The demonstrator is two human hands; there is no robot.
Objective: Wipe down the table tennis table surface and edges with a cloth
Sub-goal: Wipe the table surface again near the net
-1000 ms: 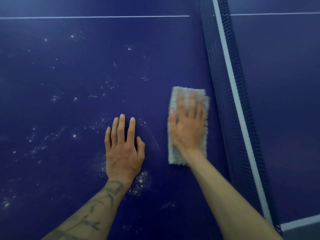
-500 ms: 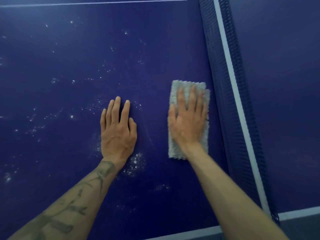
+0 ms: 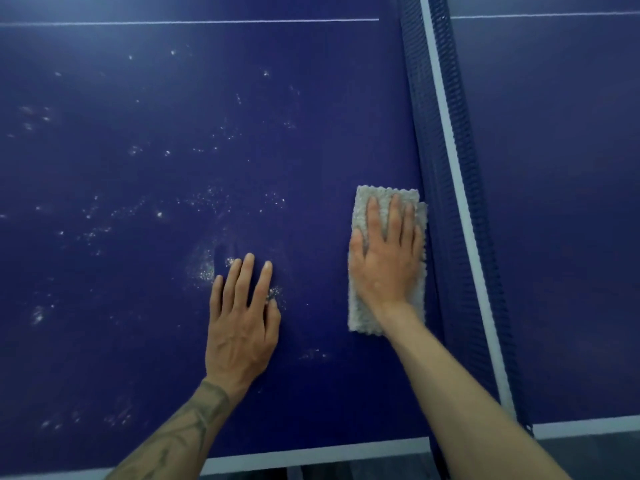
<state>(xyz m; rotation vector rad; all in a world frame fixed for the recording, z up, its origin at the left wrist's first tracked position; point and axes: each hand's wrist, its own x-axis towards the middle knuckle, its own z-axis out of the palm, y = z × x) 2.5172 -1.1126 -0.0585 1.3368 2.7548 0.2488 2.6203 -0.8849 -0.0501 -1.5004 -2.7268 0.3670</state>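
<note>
A dark blue table tennis table (image 3: 138,174) fills the view, dotted with white dust specks on its left half. A folded grey-white cloth (image 3: 363,317) lies flat on the surface just left of the net. My right hand (image 3: 386,258) presses flat on the cloth with straight fingers. My left hand (image 3: 242,320) rests flat on the bare surface to the left of the cloth, fingers straight, beside a patch of white dust (image 3: 204,268).
The blue mesh net (image 3: 446,202) with its white top band runs from the top centre down to the lower right, right beside the cloth. The table's white near edge line (image 3: 311,455) runs along the bottom. A white centre line (image 3: 173,22) crosses the top.
Both hands and the cloth have drawn back toward the near edge of the table, whose white edge line now shows more fully. The cloth stays beside the net.
</note>
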